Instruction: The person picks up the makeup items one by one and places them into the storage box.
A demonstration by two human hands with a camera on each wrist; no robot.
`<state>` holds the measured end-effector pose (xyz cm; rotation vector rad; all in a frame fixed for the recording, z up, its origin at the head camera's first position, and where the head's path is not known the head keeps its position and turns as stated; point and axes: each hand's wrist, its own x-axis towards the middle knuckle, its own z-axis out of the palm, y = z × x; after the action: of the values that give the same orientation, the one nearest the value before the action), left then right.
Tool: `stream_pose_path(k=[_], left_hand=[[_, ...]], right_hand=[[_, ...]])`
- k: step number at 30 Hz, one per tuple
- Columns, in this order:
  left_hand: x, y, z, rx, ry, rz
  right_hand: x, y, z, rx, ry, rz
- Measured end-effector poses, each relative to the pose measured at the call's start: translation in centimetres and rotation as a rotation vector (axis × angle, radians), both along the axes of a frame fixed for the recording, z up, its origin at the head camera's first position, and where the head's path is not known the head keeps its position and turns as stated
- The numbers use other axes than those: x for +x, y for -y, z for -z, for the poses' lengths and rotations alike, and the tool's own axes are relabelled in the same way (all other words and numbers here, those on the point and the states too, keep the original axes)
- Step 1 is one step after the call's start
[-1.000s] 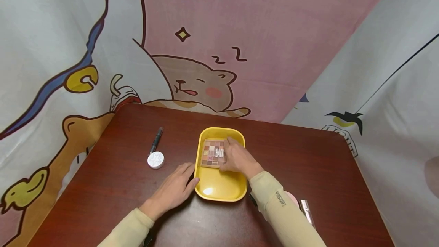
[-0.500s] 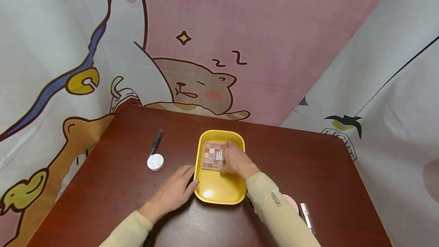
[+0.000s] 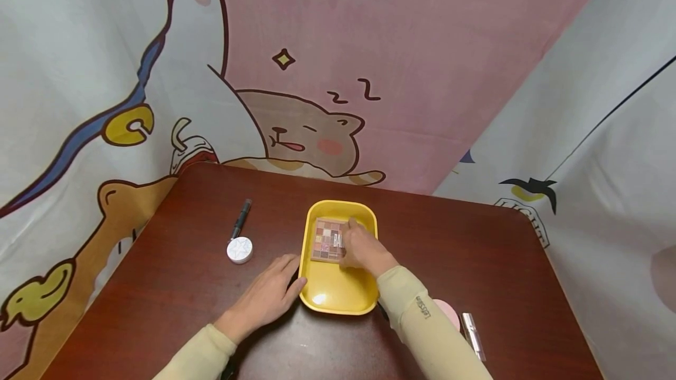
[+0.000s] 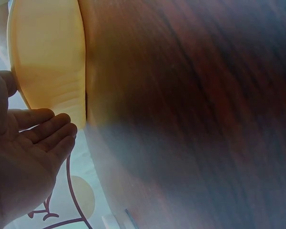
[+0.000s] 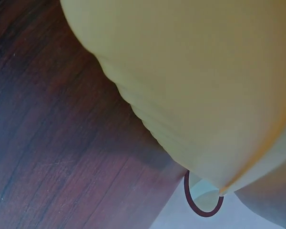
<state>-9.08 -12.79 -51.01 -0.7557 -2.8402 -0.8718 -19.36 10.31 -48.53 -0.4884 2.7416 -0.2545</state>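
Okay, we've got the eyeshadow palette (image 3: pixel 327 240) flat inside the yellow tray (image 3: pixel 338 289), toward its far end, a bit left of its midline. Palette's right part is covered by our right hand (image 3: pixel 364 250), which reaches in over the tray's right side. Grip there is narrow, holding the palette: thumb at its near edge, fingers bent down near its far right corner. Right wrist view is mostly tray outer wall, so we get no finger detail from it.

Left hand (image 3: pixel 268 292) sits outside the tray's left wall, fingers extended along it, thumb over the rim. Grip on that side is wide, just contact with the tray. Left wrist view agrees: fingers straight at the wall.

Other stuff on the dark red-brown surface (image 3: pixel 475 251): white round compact (image 3: pixel 240 250) with a star on its lid, left of the tray; black pen (image 3: pixel 241 220) just behind the compact, also left of the tray, angled. Right of the tray and nearer us: pink round item (image 3: pixel 447 314), partly behind our cream right sleeve (image 3: pixel 422 321), with a silvery tube (image 3: pixel 473 336) just beside it. Cartoon-print drape (image 3: pixel 401 75) hangs beyond the tray.
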Motion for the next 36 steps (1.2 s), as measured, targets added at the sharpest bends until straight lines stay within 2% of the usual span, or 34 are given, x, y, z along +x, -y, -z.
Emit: stream_pose_path(k=[6,14,24,36], left_hand=[[-0.1,0.1,0.1,0.000,0.007,0.003],[0.0,0.1,0.3,-0.014,0.022,0.003],[-0.2,0.0,0.3,-0.005,0.006,0.003],[-0.1,0.0,0.2,0.010,-0.004,-0.003]], right_hand=[[0.2,0.1,0.0,-0.018,-0.013,0.002],[0.7,-0.1,0.3,0.021,-0.067,-0.047],[1.1,0.0,-0.2,0.032,-0.170,-0.103],[1.2,-0.1,-0.1,0.065,-0.185,-0.119]])
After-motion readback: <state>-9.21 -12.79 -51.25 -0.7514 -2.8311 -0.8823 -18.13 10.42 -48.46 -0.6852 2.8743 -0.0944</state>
